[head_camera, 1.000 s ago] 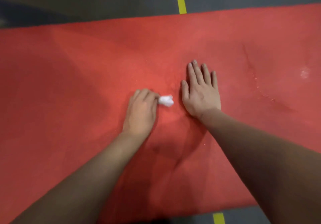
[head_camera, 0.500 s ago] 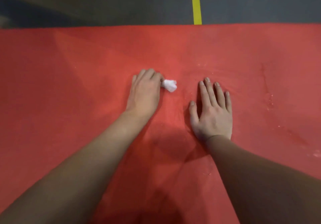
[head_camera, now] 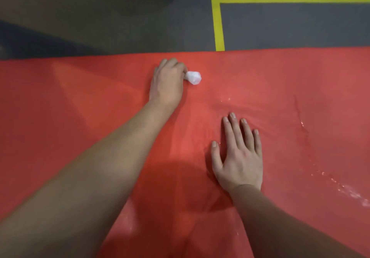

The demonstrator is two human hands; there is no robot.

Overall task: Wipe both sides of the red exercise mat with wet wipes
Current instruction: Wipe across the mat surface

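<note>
Wipe point(head_camera: 193, 77) in left hand point(head_camera: 167, 81) moved nearer mat point(head_camera: 80, 101) edge.

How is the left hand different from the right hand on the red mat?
The left hand is curled around a balled-up white wipe, while the right hand lies flat with straight fingers and holds nothing. The left hand is far out, near the mat's far edge, and the right hand sits closer to the person. Both are on the red mat, and both arms are bare.
</note>
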